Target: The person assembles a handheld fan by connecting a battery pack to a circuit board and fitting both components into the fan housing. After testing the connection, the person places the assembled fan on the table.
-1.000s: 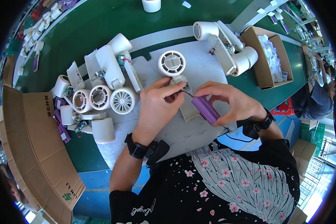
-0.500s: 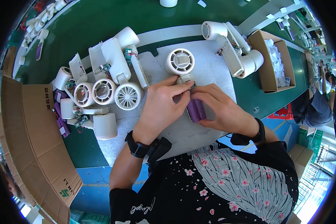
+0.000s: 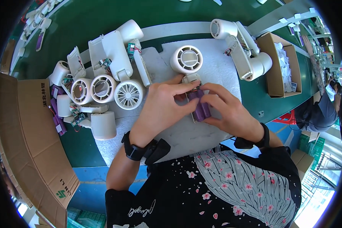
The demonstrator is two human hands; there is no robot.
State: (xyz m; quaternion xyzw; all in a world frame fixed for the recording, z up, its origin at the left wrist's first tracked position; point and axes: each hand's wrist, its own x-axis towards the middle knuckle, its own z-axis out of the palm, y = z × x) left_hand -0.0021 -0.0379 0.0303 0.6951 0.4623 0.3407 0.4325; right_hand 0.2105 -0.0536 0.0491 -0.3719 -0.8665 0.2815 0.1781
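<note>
Head view: left hand [image 3: 164, 106] and right hand [image 3: 228, 110] pinch purple battery pack [image 3: 200, 107].

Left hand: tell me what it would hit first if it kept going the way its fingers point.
The left hand points right, fingertips already on the purple battery pack; just beyond it are the right hand's fingers. So probably the pack first.

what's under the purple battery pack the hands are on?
The purple battery pack lies in a white fan handle on the white foam mat. Both hands, left and right, cover the handle's sides and whatever lies beneath.
</note>
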